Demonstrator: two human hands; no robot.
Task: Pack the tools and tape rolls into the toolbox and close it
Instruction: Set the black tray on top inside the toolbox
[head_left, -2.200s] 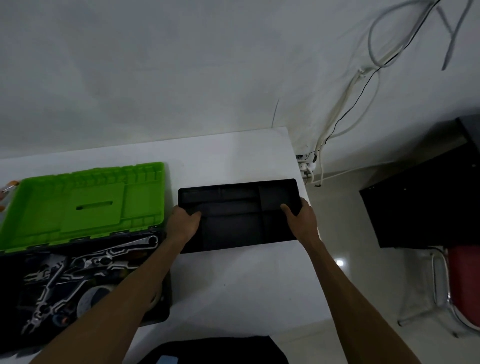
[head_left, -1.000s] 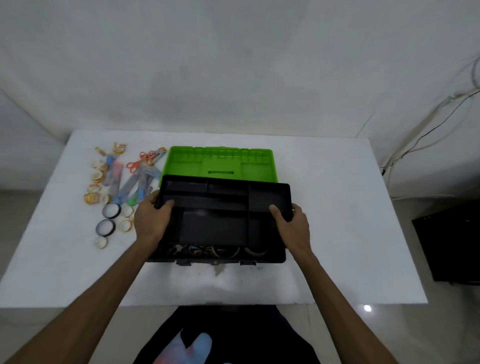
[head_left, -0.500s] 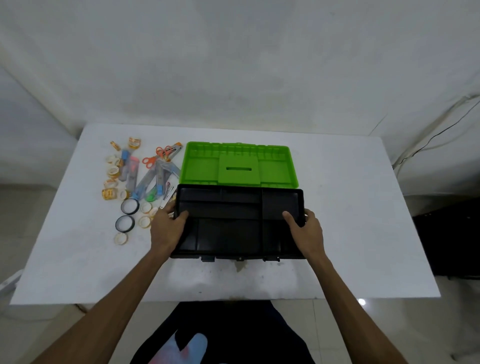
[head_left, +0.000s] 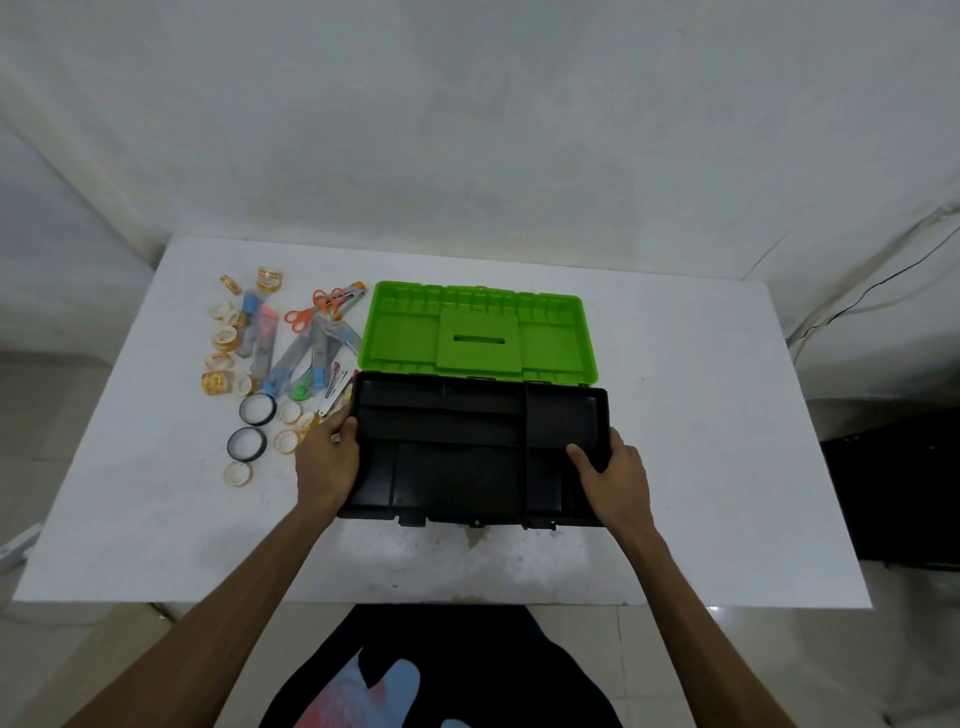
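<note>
Your left hand (head_left: 328, 462) and right hand (head_left: 618, 478) grip the 2 ends of the black tray (head_left: 475, 447), seated in the toolbox (head_left: 467, 519) between them; tape rolls (head_left: 248, 426) lie left of your left hand.

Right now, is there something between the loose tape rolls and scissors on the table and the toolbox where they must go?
Yes. The black tray sits in the open toolbox and covers its lower space. The left hand and right hand grip the tray's ends. The tape rolls and scissors lie left of the box. The green lid is folded back.
</note>
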